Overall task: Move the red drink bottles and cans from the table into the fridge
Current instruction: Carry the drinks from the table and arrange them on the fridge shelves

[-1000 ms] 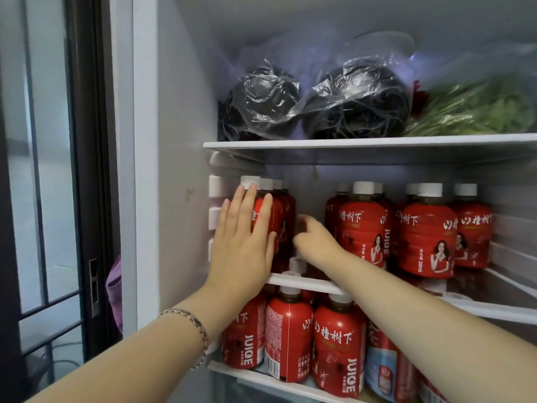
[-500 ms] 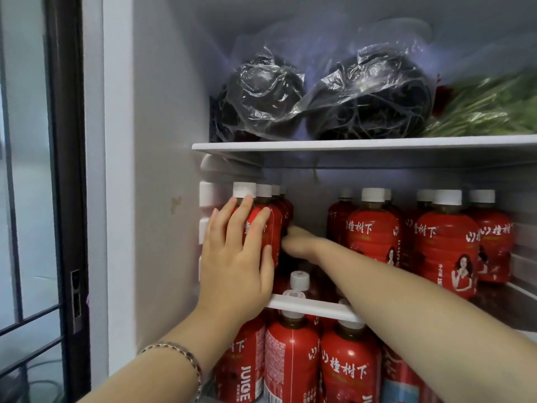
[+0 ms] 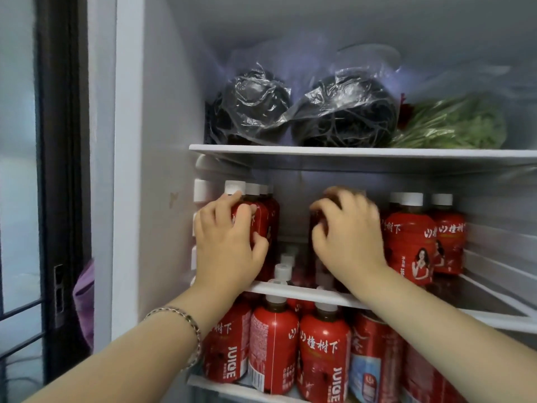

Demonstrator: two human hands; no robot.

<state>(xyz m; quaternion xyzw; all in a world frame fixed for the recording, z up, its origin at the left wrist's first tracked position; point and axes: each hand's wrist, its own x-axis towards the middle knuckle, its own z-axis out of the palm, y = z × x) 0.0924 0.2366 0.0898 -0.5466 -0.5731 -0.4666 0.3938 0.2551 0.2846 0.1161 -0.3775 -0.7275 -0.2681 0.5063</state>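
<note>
Both my hands are inside the open fridge, at its middle shelf (image 3: 305,292). My left hand (image 3: 229,245) grips the front red bottle (image 3: 255,225) of a row with white caps against the left wall. My right hand (image 3: 348,242) curls over a red bottle (image 3: 318,225) in the shelf's middle, hiding most of it, cap included. More red bottles (image 3: 409,245) stand to its right. On the shelf below stand further red bottles (image 3: 322,356) and a red can (image 3: 369,370).
The top shelf (image 3: 348,152) holds two clear bags of dark stuff (image 3: 343,114) and bagged greens (image 3: 453,126). The fridge's white left wall (image 3: 162,170) is close to my left hand. A dark-framed glass door (image 3: 58,170) stands at the far left.
My right hand has come back from deep in the gap and now grips a bottle in the shelf's middle. My left fingers have curled round the front left bottle.
</note>
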